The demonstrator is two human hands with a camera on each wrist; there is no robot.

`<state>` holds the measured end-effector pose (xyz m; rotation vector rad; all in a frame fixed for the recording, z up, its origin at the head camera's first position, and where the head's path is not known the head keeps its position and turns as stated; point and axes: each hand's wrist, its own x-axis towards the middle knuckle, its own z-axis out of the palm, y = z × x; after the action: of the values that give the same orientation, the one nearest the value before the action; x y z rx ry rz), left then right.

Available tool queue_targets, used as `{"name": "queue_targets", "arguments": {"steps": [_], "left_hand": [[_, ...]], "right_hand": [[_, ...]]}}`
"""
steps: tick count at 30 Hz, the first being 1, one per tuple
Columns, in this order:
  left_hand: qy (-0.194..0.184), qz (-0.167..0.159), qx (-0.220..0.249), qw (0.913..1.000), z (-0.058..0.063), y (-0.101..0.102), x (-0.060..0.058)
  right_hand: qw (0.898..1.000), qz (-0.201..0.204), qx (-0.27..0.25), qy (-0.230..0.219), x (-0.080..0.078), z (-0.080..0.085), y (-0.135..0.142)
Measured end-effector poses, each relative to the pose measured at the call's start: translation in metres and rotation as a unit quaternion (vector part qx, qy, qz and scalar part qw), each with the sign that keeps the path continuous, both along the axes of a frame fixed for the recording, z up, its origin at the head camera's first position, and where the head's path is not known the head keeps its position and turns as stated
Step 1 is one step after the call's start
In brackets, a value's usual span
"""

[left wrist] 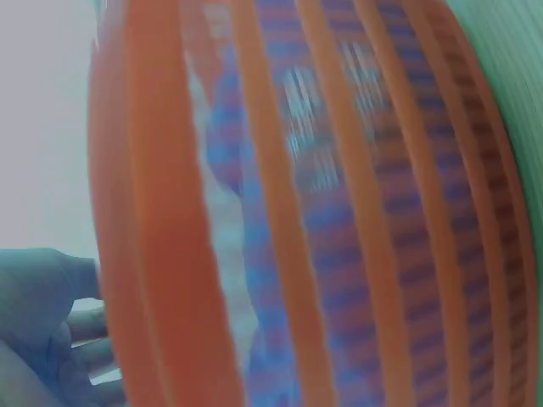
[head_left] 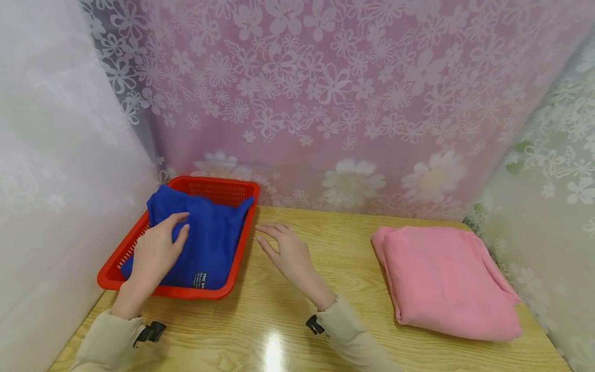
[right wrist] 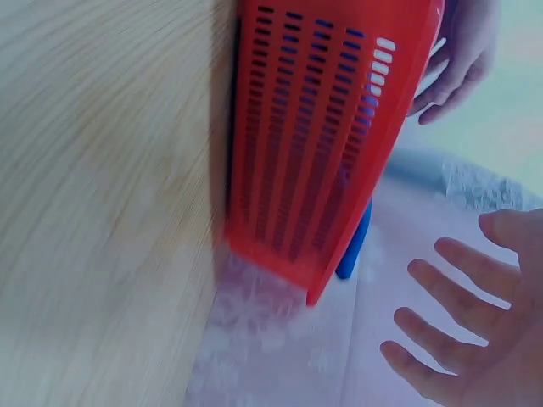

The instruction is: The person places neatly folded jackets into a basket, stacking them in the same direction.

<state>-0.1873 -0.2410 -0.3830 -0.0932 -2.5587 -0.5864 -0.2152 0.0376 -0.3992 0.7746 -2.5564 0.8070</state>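
Note:
A folded blue garment (head_left: 209, 235) with a dark printed label (head_left: 200, 279) near its front edge lies in a red plastic basket (head_left: 240, 258) at the table's left. Over the garment's left part hovers my left hand (head_left: 155, 250), its fingers relaxed and thumb apart; it grips nothing. Just right of the basket, above the wood, is my right hand (head_left: 290, 253), with loosely extended fingers and nothing held. The right wrist view shows those fingers (right wrist: 458, 297) spread, apart from the basket's slotted side. In the left wrist view the basket wall covers part of the scene.
A folded pink garment (head_left: 453, 281) lies on the right side of the wooden table (head_left: 279, 330). A pink floral curtain (head_left: 325, 103) hangs behind the table. White sheeting (head_left: 60, 155) stands close at the left, and a pale floral curtain (head_left: 548, 206) at the right.

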Motion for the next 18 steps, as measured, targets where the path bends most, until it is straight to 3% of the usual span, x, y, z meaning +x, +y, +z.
{"name": "queue_targets", "arguments": {"steps": [9, 18], "left_hand": [[0.048, -0.064, -0.005, 0.9968, -0.006, 0.077, -0.002], [0.108, -0.128, -0.043, 0.985, -0.02, 0.136, -0.015]], "right_hand": [[0.999, -0.038, -0.02, 0.024, 0.013, -0.003, 0.053], [0.997, -0.06, -0.028, 0.049, 0.02, 0.001, 0.115]]}}
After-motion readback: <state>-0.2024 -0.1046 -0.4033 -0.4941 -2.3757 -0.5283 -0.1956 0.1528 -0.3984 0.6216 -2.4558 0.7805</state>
